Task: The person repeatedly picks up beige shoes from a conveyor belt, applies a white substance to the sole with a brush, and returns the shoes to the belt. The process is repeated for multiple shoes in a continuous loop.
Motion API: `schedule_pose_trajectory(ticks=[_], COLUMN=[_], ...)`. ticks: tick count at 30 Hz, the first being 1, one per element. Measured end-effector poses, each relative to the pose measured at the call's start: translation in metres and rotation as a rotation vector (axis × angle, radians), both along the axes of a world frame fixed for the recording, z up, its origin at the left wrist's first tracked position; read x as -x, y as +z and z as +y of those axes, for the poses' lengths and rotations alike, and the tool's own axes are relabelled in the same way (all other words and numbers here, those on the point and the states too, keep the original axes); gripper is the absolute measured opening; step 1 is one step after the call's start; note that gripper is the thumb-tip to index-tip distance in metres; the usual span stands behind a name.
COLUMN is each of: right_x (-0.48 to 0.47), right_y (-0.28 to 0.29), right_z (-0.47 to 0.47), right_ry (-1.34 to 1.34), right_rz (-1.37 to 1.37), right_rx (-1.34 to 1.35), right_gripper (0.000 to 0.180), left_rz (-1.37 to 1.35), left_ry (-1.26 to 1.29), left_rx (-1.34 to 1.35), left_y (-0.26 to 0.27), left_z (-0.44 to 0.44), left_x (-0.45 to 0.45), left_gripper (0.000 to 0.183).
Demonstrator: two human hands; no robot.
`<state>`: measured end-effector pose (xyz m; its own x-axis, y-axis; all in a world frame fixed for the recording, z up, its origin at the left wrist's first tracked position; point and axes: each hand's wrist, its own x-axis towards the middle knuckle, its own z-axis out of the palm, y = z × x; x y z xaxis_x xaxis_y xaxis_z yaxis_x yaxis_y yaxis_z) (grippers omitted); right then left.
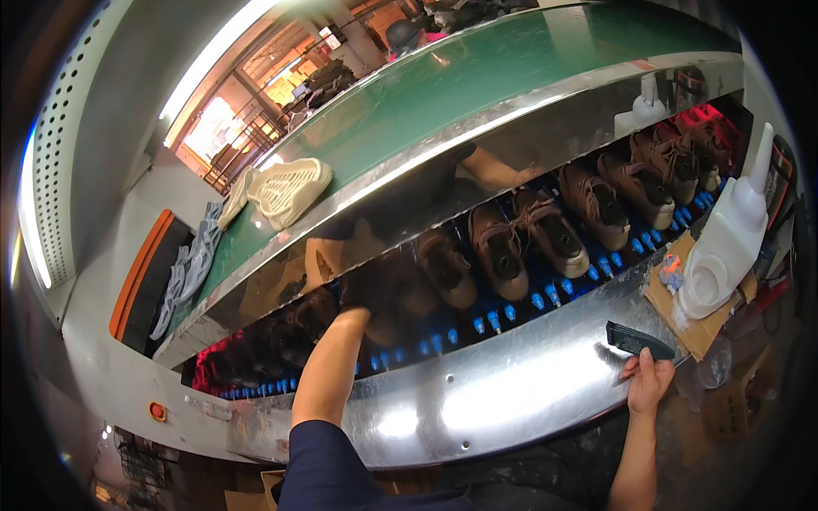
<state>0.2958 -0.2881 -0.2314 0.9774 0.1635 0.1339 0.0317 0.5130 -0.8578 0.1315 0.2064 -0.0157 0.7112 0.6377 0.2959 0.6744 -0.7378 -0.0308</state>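
Observation:
My left forearm (333,358) reaches into the dark slot under the steel panel, where my left hand is hidden. Around it stands a row of brown lace-up shoes (495,249), several with pale soles, lit faintly red at both ends. Blue-tipped pegs (493,319) line the slot's front edge. My right hand (648,380), over the right part of the steel ledge (511,383), grips one end of a small dark plastic tool with a textured face (639,340). Its exact kind is unclear.
Above the slot runs a green conveyor belt (498,83) carrying cream shoe soles (287,188); grey soles (188,274) lie at its left end. A white plastic bottle with a long nozzle (728,236) stands on cardboard (664,297) at right. A red button (157,412) sits on the left housing.

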Motion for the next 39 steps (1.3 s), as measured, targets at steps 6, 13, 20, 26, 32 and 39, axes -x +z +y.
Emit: schedule_pose_trajectory(ticks=[6, 13, 20, 26, 32, 39], right_x=[-0.004, 0.008, 0.001, -0.004, -0.015, -0.102], right_y=[-0.006, 0.007, -0.001, -0.007, 0.006, 0.090], right_z=[-0.004, 0.007, -0.013, -0.012, -0.012, -0.071], right_ry=[0.008, 0.057, 0.028, 0.029, -0.081, -0.498], right_rz=[0.018, 0.025, 0.025, -0.003, 0.174, -0.204], right_rx=[0.034, 0.005, 0.002, 0.001, -0.087, 0.257], right_gripper=[0.025, 0.019, 0.019, 0.020, 0.018, 0.021], left_rz=[0.011, 0.437, 0.146, -0.404, -0.623, -0.712], left_ry=[-0.291, -0.940, -0.349, -0.235, -0.757, -0.916], left_rx=[0.221, -0.154, 0.223, 0.046, 0.130, 0.341], left_y=[0.009, -0.074, -0.075, -0.141, -0.134, -0.155], left_z=[-0.038, 0.041, -0.083, -0.153, -0.200, -0.199], left_x=[-0.118, -0.207, -0.184, -0.115, -0.075, -0.063], left_gripper=[0.057, 0.056, 0.063, 0.090, 0.066, 0.058])
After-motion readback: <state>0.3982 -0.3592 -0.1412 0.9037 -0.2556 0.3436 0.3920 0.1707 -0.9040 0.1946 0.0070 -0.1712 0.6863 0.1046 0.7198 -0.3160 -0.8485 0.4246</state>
